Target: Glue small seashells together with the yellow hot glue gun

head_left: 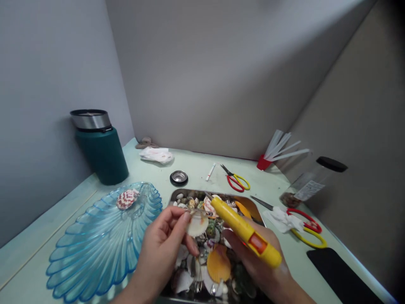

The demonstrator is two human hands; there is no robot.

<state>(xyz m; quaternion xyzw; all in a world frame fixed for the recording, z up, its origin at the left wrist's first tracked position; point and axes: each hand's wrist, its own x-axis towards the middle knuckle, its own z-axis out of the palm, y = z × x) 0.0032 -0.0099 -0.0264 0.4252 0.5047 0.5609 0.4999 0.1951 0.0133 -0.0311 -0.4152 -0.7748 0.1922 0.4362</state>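
Observation:
My left hand [169,236] pinches a pale, fan-shaped seashell [197,223] over the tray; something thin, too small to make out, runs along the shell's upper edge. Gripped in my right hand [262,253] is a yellow hot glue gun [243,230] with a red switch, its nozzle pointing up and left, a little above the held shell. Beneath both hands lies a metal tray [260,213] full of shells, among them an orange scallop shell [219,264] and several small snail shells. Small shiny metal pieces show near the tray's front.
A blue glass shell-shaped dish [95,240] at left bears a red-and-white shell [127,199]. Behind it stands a green bottle [103,154]. Further back are a round lid [179,177], tissue [156,155] and scissors [236,179]. At right are glue sticks [280,145], a jar [308,185] and more scissors [308,240].

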